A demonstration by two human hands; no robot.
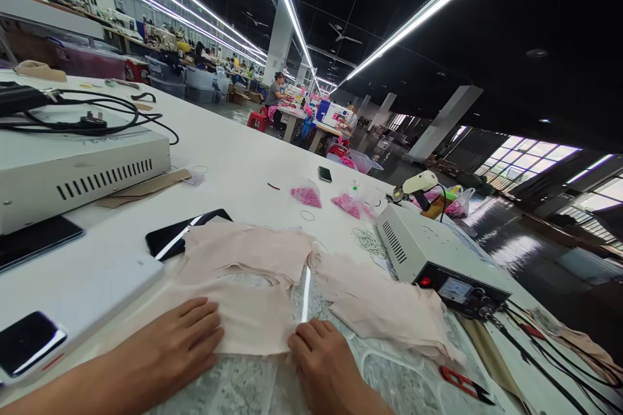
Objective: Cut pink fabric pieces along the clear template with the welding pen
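A pale pink fabric piece (253, 327) lies spread on a grey marbled mat (238, 389) in front of me. My left hand (182, 337) rests flat on its left part, fingers stretched out. At the near right corner, my right hand (324, 363) has its fingers curled closed on the fabric edge. Just behind lies a layered pile of the same pink fabric (253, 246). Another pile of pink fabric pieces (379, 301) is to the right, across a narrow gap. Red-handled thread snips (462, 384) lie at the lower right, apart from my right hand.
A grey control box (428, 249) with cables stands at the right. On the left are a larger metal box (82, 162), a white case (114, 292) and a dark tablet (168, 237). Bags of pink bits (306, 194) lie farther back. People sit at sewing machines beyond the table.
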